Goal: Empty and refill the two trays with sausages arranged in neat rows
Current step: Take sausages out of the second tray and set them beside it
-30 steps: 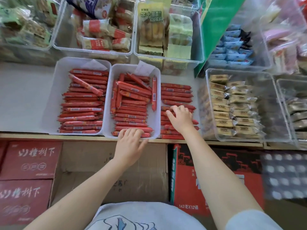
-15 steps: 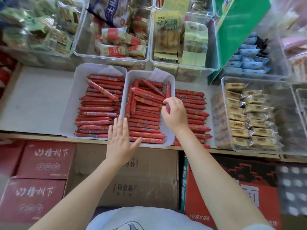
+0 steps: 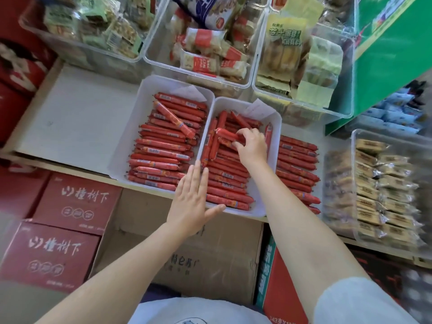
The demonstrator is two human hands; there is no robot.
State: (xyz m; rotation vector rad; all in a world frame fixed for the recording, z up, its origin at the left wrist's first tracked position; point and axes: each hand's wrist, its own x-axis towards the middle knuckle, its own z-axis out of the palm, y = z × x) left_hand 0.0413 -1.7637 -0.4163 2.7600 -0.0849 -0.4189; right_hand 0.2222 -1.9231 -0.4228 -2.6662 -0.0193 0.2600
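right hand (image 3: 251, 146) gripping sausages (image 3: 225, 136) — left hand (image 3: 191, 202) flat

Sausages (image 3: 163, 146): red casings, each with a small pale label patch bearing blue and yellow marks. Left tray (image 3: 127, 136) and right tray (image 3: 274, 146): plain white. Paper slips (image 3: 257, 108) at the far end of the trays: white. Shelf (image 3: 77, 120): off-white surface with a tan front edge. Cartons at lower left (image 3: 53, 251): dull red with white characters and white outlined ovals. Centre carton (image 3: 210, 253): plain brown cardboard with dark print. Carton at lower right (image 3: 280, 288): red with a green side strip and white lettering. Bins (image 3: 254, 66) behind: clear plastic. Upright panel (image 3: 392, 47) at upper right: green. Wrapped snacks (image 3: 383, 188) at right: tan and silver.
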